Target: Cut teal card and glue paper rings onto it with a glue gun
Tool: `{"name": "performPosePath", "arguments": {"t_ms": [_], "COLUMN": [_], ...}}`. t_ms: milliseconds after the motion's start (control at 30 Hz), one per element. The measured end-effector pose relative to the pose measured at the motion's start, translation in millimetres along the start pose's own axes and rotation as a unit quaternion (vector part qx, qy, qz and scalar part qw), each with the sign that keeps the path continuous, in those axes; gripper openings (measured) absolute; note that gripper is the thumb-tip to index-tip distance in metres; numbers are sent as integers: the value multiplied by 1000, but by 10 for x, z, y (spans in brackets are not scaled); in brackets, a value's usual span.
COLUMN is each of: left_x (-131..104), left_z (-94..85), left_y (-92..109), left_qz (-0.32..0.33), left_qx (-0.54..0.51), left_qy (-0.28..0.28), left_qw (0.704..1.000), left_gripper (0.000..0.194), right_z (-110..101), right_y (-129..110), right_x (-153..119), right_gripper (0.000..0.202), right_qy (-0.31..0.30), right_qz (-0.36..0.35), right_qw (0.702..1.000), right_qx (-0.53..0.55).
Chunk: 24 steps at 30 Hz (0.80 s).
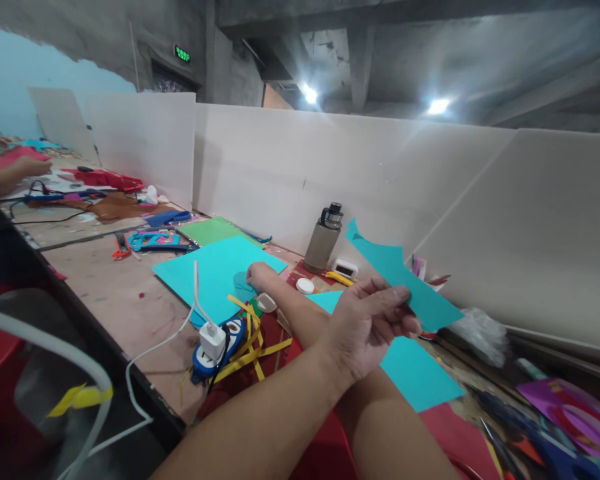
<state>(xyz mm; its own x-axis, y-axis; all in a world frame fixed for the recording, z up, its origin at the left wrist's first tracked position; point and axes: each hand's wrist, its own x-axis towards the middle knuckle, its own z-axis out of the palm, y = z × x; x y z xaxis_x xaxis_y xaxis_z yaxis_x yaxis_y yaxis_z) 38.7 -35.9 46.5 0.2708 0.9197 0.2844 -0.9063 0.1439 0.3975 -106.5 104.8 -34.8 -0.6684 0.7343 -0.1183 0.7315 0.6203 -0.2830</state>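
Observation:
My forearms cross, the left one over the right. My left hand (370, 323), thumb and fingers pinched together, holds up a turquoise offcut (395, 263) of thin sheet with a curved, notched edge. Further left, my right hand (261, 275) rests at the right part of a flat turquoise sheet (205, 270); its fingers curl closed, and whatever they hold is hidden. Under my left hand lies another turquoise sheet (420, 373), partly covered by my arms. A green sheet (213, 230) lies behind the first one.
A blue power strip (220, 350) with a white plug and yellow strips (253, 340) lies left of my arms. A grey bottle (323, 239) stands by the white partition (380, 173). A red-orange cutter (121, 245) lies left. Another person's hand (17, 173) holds pink material.

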Motion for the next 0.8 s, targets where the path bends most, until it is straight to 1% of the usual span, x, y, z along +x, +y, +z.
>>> {"name": "performPosePath", "arguments": {"t_ms": [167,333,533,800], "left_x": [-10,-16,-2,2], "left_z": [12,18,-8,-15], "left_y": [-3,-7,-14,-10], "left_qz": [5,4,6,6], "left_qx": [1,4,4,9], "left_qy": [-2,-4,-2,-4], "left_qw": [1000,1000,1000,1000], "left_gripper": [22,19,21,23], "right_z": [-42,-100,-104,-90], "right_y": [16,-21,-106,-107], "right_x": [-29,-102,-180,-152], "right_gripper": [33,32,33,33], "right_qy": [-4,-37,-48,-66], "right_qz": [-21,-43,-27,-13], "right_qw": [1000,998,998,997], "right_qx": [-19,-40,-37,-42]}}
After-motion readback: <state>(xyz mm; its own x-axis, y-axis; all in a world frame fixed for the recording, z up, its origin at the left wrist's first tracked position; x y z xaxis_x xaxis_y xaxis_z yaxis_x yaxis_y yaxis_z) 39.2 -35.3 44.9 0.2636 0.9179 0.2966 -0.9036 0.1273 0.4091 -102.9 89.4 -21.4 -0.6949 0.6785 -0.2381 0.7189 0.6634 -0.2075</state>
